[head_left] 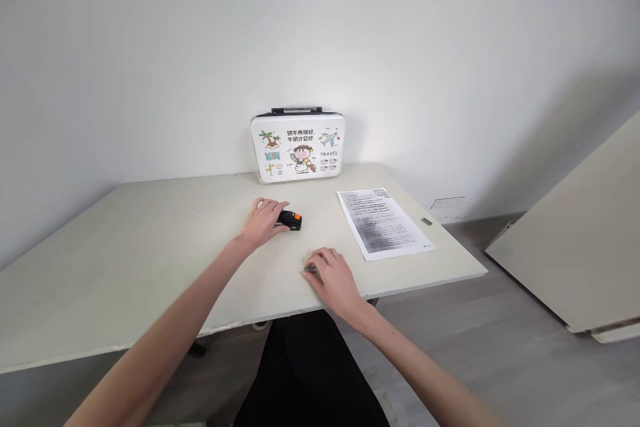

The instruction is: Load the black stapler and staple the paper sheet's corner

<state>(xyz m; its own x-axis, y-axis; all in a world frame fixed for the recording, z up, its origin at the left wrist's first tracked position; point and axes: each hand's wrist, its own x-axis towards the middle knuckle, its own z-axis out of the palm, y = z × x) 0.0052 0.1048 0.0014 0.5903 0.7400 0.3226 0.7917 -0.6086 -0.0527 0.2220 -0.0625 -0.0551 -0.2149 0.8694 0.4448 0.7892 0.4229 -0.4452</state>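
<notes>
A black stapler (289, 219) with an orange patch lies on the white table, its near end pointing right. My left hand (263, 221) is closed round its left part, thumb on the near side and fingers over the top. Closer to the table's front edge, my right hand (332, 278) pinches a small grey strip (311, 269), which looks like a row of staples and is mostly covered by the fingers. Right of the stapler, apart from both hands, lies a printed sheet of paper (385, 223).
A white cartoon-printed case (299, 149) with a black handle stands upright against the wall at the back of the table (150, 247). Another small grey piece (426, 221) lies near the table's right edge. A pale panel (575, 233) stands on the floor at the right.
</notes>
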